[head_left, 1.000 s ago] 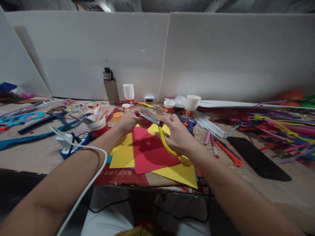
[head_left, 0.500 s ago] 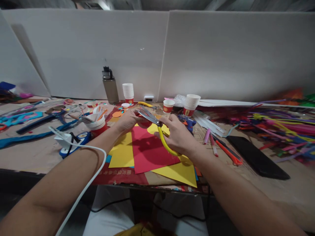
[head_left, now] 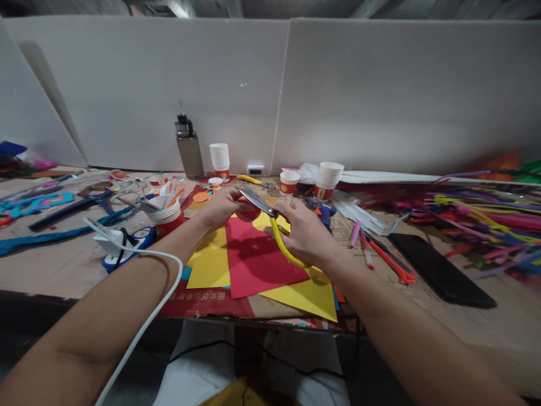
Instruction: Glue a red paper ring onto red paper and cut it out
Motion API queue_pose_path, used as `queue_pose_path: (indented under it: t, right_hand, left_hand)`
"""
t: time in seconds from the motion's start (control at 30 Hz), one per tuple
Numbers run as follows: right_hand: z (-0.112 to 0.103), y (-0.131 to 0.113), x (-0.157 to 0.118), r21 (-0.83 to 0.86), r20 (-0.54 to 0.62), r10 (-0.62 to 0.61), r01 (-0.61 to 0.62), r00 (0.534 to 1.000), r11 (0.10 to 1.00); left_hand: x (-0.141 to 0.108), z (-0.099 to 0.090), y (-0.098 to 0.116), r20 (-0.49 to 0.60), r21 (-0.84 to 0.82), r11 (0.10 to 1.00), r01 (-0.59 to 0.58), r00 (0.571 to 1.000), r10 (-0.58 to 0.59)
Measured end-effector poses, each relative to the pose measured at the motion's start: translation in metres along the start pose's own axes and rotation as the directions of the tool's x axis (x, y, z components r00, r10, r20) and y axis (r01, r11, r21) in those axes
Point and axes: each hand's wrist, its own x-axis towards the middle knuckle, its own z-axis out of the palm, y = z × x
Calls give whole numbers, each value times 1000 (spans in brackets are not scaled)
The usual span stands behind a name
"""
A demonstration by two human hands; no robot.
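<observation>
In my right hand are scissors with yellow handles, my fingers wrapped about the grips. Their steel blades point up and left, lying nearly together, and the tips reach my left hand. The fingers of that hand pinch a red rounded piece of paper just under the blades. Fingers and blades partly hide this piece. Below both hands a red paper sheet lies over yellow sheets on the table.
Left of my hands stand a paper cup holding pens and a blue-and-white power strip. Stacked paper cups and a bottle stand farther back. On the right lie a black phone-like slab, markers and colourful pipe cleaners.
The scissor blades, slightly parted before, are now closer together. Both hands stay almost in place, while my legs under the table have shifted a little.
</observation>
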Motion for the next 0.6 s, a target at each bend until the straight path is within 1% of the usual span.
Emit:
queue_pose_path:
  t: [0.07, 0.13, 0.23, 0.3, 0.37, 0.43, 0.53, 0.6]
  right_hand:
    - [2, 2, 2, 57, -20, 5, -4, 1000, 998]
    - [5, 5, 5, 132, -55, 22, -15, 998, 991]
    - [8, 11, 9, 281, -83, 99, -72, 992, 957]
    - [9, 14, 10, 394, -66, 177, -138, 982, 909]
    - [10, 15, 10, 516, -26, 262, -212, 965, 830]
    - [10, 13, 10, 649, 37, 334, -277, 942, 708]
    - [11, 7, 10, 797, 139, 384, -334, 913, 504]
    - [12, 4, 9, 835, 175, 392, -347, 903, 427]
  left_hand:
    - [1, 3, -4, -19, -52, 998, -30, 999, 29]
    - [2, 7, -7, -86, -132, 991, -36, 996, 25]
    - [2, 15, -7, -186, -258, 966, 28, 979, -78]
    - [0, 21, -4, -212, -325, 943, 66, 967, -141]
    - [-2, 26, -1, -235, -369, 927, 65, 959, -161]
    - [-3, 30, 1, -245, -382, 923, 51, 957, -154]
    - [-5, 34, 0, -257, -359, 933, 13, 960, -112]
    - [-6, 37, -2, -279, -319, 947, -25, 958, -69]
